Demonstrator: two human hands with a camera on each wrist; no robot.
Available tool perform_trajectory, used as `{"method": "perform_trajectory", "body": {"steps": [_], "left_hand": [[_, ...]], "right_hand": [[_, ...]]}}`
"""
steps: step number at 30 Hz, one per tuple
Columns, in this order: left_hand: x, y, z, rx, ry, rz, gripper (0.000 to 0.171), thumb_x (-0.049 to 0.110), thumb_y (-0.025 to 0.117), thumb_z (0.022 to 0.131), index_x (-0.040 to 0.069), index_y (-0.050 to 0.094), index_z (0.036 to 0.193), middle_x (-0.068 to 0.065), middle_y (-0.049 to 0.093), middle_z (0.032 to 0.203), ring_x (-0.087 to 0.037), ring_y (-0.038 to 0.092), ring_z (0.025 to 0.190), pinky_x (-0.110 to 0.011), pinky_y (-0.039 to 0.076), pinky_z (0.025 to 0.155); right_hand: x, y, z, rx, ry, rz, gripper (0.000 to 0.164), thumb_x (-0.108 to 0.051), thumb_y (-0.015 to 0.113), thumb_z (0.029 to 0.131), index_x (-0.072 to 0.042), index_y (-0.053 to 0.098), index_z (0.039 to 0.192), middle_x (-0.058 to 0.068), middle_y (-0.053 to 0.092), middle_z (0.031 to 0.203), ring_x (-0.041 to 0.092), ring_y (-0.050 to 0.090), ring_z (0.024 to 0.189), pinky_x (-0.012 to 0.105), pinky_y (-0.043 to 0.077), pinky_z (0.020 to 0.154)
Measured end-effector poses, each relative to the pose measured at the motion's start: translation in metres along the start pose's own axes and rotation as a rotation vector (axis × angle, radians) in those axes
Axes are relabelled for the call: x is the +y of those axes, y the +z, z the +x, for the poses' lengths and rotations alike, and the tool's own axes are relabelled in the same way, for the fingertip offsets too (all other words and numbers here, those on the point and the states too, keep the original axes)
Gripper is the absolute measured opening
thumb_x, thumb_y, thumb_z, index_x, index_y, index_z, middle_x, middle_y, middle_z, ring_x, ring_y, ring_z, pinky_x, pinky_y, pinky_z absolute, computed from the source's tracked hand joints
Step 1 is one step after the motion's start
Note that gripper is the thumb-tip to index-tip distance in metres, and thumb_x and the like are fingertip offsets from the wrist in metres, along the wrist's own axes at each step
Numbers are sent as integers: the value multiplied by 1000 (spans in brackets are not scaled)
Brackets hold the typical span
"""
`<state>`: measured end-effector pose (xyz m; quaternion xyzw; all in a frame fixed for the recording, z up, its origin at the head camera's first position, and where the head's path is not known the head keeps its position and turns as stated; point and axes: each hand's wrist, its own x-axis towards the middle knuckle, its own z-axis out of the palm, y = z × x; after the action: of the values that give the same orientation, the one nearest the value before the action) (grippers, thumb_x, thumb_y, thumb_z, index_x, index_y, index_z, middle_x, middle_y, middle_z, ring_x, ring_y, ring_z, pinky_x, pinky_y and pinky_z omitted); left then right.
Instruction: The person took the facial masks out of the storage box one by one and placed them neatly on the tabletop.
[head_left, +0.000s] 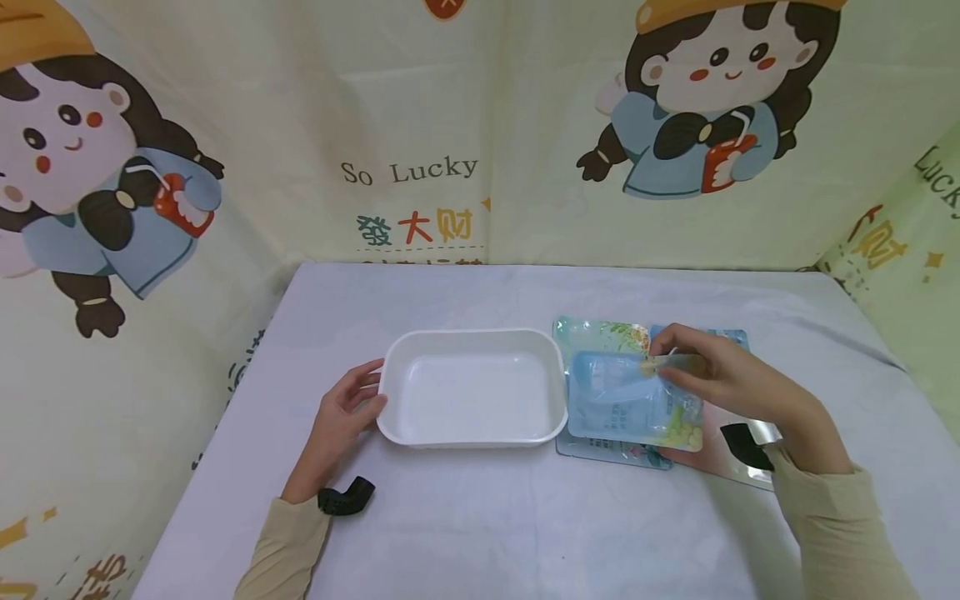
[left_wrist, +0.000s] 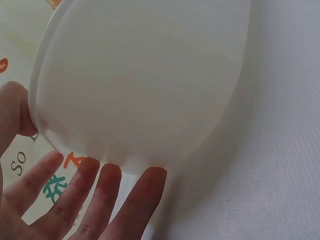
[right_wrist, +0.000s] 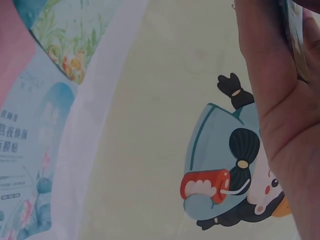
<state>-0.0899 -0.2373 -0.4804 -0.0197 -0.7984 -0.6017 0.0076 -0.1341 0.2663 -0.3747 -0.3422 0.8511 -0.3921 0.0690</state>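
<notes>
A white rectangular tray (head_left: 472, 387) stands on the table. My left hand (head_left: 347, 417) holds its left end; in the left wrist view the thumb is at the rim and the spread fingertips lie along the outer wall (left_wrist: 140, 90). To the tray's right, my right hand (head_left: 723, 375) pinches a light blue face mask packet (head_left: 615, 408) at its upper right part. That packet has yellow-green fruit at one corner and overlaps other packets: a green flowered one (head_left: 592, 333), a blue one (head_left: 738, 336) and a pink one (head_left: 716, 442). The right wrist view shows only the held packet's edge (right_wrist: 296, 45).
A white cloth (head_left: 480, 525) covers the table. Behind it hangs a cream printed curtain (head_left: 300, 125) with cartoon figures, and more of it closes off both sides. Black wrist bands (head_left: 347, 497) sit at both sleeves.
</notes>
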Motion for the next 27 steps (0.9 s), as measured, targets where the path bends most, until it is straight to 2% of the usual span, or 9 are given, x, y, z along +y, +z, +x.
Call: {"method": "perform_trajectory", "body": {"steps": [8,14,18,27], "left_hand": [[2,-1,-1,-4,-7,-14,54,22,70,94,19,49,144,-10,55,134,-15,59,115,-20,53,87],[3,-1,0,-2,-7,-9,55,23,70,94,19,49,144,-10,56,134,-14,59,114,-20,53,87],[3,-1,0,-4,-7,-1,55,23,70,94,19,49,144,-10,56,134,-15,59,114,-20,53,87],[5,-2,1,-19,-2,-26,54,21,70,94,18,49,144,-10,55,134,-15,60,115,-20,54,87]], "right_hand": [[7,8,-4,-32,-9,-43,25,1,63,94,-16,56,110,-5,57,105,7,55,96,19,49,75],[13,13,-6,-104,9,-4,20,-1,61,96,-15,54,110,-3,57,105,9,57,98,18,49,83],[16,17,-7,-135,15,-25,20,-2,62,96,-15,55,109,-5,58,102,11,57,95,19,49,85],[18,25,-5,-250,130,1,15,-11,63,97,-16,56,110,-2,60,106,12,58,95,26,51,85]]}}
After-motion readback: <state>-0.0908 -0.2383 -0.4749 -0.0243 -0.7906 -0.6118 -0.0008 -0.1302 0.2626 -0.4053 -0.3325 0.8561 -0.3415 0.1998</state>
